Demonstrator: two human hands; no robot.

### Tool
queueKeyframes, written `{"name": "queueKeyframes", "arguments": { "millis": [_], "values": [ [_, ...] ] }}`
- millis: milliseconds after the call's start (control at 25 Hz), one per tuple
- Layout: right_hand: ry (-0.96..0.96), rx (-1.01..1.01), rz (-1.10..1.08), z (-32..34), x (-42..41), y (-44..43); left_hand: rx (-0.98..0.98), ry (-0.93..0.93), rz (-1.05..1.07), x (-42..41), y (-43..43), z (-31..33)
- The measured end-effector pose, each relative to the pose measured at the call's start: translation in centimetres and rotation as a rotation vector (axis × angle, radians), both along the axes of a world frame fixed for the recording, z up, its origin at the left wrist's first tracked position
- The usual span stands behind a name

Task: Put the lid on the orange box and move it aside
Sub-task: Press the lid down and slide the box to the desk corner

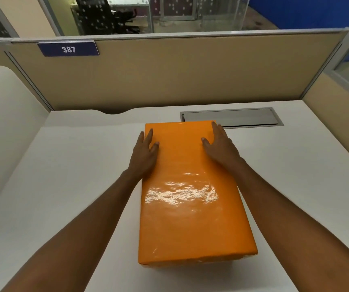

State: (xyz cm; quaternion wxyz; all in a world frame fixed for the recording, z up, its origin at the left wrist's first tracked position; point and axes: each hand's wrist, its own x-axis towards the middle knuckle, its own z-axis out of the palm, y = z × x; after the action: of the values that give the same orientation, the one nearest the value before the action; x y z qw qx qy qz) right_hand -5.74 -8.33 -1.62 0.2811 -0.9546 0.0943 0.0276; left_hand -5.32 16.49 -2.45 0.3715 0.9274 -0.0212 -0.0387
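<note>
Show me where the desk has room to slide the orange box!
The white desk is bare left of the orange box, out to the curved side panel, and bare on the right too. Behind it is tighter: the metal cable hatch and partition.

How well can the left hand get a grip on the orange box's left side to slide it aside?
Probably yes. The left hand already lies on the lid at the orange box's left edge, and the white desk beside that edge is bare, so nothing blocks the fingers from dropping down the side.

Orange box (192,207) on white desk (74,186)
</note>
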Motion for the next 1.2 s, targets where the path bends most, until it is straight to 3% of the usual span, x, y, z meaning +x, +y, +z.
{"name": "queueKeyframes", "arguments": {
  "millis": [320, 560, 800, 1000, 1200],
  "values": [
    [0.013, -0.154, 0.013, -1.9, 1.2, 0.7, -0.006, 0.038, 0.019, 1.1, -0.4, -2.2],
    [0.149, 0.017, 0.108, 0.0, 0.6, -0.4, 0.102, 0.081, -0.026, -0.8, -0.6, 0.0],
    [-0.077, 0.305, -0.117, 0.6, -3.6, -2.1, -0.143, -0.008, 0.244, -3.2, 0.6, 2.4],
    [0.041, 0.584, -0.207, -0.8, -11.9, -2.5, -0.430, 0.063, 0.350, -12.1, 3.1, 1.7],
    [0.148, 0.684, -0.142, -2.2, -17.8, -2.7, -0.646, 0.189, 0.347, -18.8, 3.0, 0.8]
  ]
}}
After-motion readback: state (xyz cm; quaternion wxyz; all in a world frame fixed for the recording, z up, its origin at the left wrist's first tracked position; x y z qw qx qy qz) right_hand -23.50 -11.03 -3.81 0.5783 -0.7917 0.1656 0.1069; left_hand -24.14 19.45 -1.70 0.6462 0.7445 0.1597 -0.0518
